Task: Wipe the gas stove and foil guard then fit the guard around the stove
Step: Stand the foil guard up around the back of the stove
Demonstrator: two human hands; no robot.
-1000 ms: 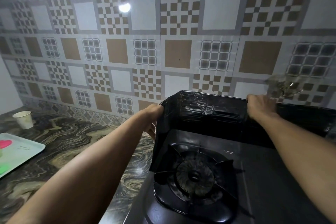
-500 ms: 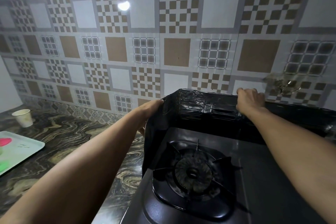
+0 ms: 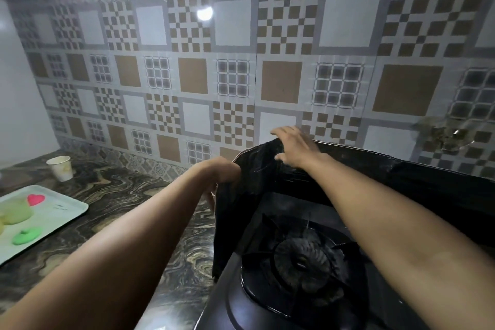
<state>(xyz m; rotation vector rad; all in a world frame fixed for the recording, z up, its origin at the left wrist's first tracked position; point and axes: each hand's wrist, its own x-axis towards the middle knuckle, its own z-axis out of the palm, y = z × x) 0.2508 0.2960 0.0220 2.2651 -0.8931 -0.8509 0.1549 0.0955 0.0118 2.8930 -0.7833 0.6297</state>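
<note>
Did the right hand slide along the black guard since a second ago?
Yes. The right hand has slid left along the top edge of the guard, ending near its left back corner, farther from the stain on the tiled wall.

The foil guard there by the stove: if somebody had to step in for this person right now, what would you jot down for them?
Left hand: at the outer face of the guard's left panel, fingers mostly hidden behind it, so the grip cannot be told.
Right hand: fingers spread, resting on the top edge at the back-left corner.
Foil guard: upright along the stove's back and left side, between the burner and the tiled wall.
Done: guard stands in place on two sides. Wiping cannot be judged.
Left: settle the left panel against the stove's edge and check the right side, which is out of view.
</note>
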